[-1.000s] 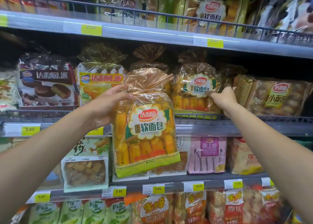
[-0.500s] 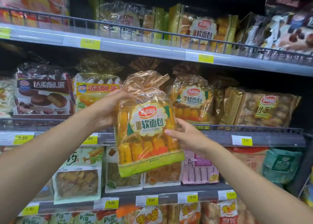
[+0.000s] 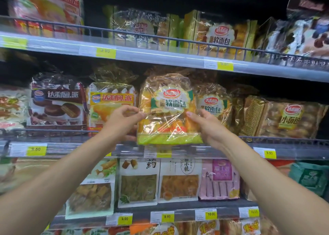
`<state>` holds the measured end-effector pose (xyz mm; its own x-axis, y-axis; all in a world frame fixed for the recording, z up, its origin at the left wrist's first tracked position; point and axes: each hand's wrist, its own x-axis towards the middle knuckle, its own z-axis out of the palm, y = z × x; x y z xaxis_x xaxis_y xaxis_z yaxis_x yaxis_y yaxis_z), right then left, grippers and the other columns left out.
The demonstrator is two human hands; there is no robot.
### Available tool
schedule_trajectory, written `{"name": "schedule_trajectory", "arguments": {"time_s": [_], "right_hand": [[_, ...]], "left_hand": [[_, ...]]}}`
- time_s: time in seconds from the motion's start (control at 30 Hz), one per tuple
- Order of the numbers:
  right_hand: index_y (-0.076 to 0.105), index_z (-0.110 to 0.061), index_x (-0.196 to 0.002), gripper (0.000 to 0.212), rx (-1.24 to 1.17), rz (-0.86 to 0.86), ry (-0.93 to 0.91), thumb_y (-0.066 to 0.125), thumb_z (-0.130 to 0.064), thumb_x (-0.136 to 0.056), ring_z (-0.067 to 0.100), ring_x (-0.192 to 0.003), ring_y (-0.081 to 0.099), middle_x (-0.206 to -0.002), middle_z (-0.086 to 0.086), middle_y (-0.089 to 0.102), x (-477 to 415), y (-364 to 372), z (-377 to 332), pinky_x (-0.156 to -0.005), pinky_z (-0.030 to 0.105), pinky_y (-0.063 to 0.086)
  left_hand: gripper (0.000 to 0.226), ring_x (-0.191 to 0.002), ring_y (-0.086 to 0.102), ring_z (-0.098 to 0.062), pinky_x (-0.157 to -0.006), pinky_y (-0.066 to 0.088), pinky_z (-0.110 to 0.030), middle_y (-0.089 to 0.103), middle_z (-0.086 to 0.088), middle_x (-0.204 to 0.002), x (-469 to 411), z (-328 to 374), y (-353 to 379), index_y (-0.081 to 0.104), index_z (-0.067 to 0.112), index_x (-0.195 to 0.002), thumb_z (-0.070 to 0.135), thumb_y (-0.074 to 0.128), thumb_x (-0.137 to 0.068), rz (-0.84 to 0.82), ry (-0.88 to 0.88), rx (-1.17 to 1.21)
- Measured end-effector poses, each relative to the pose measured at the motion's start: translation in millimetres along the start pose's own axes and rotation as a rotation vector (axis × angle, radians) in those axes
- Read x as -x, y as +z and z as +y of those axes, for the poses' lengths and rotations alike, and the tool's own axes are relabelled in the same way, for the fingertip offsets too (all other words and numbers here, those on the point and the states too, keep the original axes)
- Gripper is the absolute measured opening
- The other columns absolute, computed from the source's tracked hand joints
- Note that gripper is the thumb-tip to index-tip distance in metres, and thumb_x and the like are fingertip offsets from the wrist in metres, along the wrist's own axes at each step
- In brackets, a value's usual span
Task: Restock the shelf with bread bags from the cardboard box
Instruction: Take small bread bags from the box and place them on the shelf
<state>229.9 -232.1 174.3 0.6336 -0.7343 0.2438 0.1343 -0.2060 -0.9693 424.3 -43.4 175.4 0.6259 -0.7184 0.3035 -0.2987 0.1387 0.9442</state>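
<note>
A clear bread bag (image 3: 167,110) with a green-and-white label and yellow rolls stands upright at the front of the middle shelf (image 3: 222,151), its base over the wire rail. My left hand (image 3: 122,122) pinches its left edge. My right hand (image 3: 206,126) holds its right side from below. A matching bread bag (image 3: 213,105) stands just to its right on the same shelf. The cardboard box is out of view.
Yellow cake bag (image 3: 110,103) and a dark chocolate-pie bag (image 3: 57,103) stand to the left. Brown small-bread bags (image 3: 288,117) fill the right. The upper shelf (image 3: 160,55) hangs close above with more bread bags (image 3: 220,33). Snack packs (image 3: 178,179) line the lower shelf.
The bag has moved up and forward from below the rail onto the middle shelf. My right hand left the shelf bag and took the held bag's right side. The view tilted upward.
</note>
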Motion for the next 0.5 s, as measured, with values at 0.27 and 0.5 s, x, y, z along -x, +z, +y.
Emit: {"name": "schedule_trajectory", "arguments": {"time_s": [0.27,0.5], "right_hand": [[0.042,-0.020,-0.149,0.073,0.276,0.174,-0.117,0.074,-0.039,-0.086,0.017,-0.125,0.054,-0.139,-0.003,0.057,-41.9,9.7,-15.1,-0.108,0.039,0.039],[0.054,-0.021,-0.135,0.062,0.591,0.443,-0.148,0.074,-0.049,-0.084,0.024,-0.110,0.063,-0.112,-0.003,0.068,-68.0,28.6,7.1,-0.088,0.037,0.052]], "left_hand": [[0.038,-0.101,0.063,-0.015,-0.079,0.062,-0.039,0.064,0.002,-0.115,-43.7,5.3,15.6,0.057,0.021,-0.136,0.012,0.059,-0.098,0.075,0.072,-0.007],[0.052,-0.070,0.055,-0.013,-0.057,0.045,-0.028,0.064,-0.003,-0.111,-65.3,-12.8,28.3,0.047,0.019,-0.147,0.007,0.050,-0.096,0.112,0.091,-0.111]]}}
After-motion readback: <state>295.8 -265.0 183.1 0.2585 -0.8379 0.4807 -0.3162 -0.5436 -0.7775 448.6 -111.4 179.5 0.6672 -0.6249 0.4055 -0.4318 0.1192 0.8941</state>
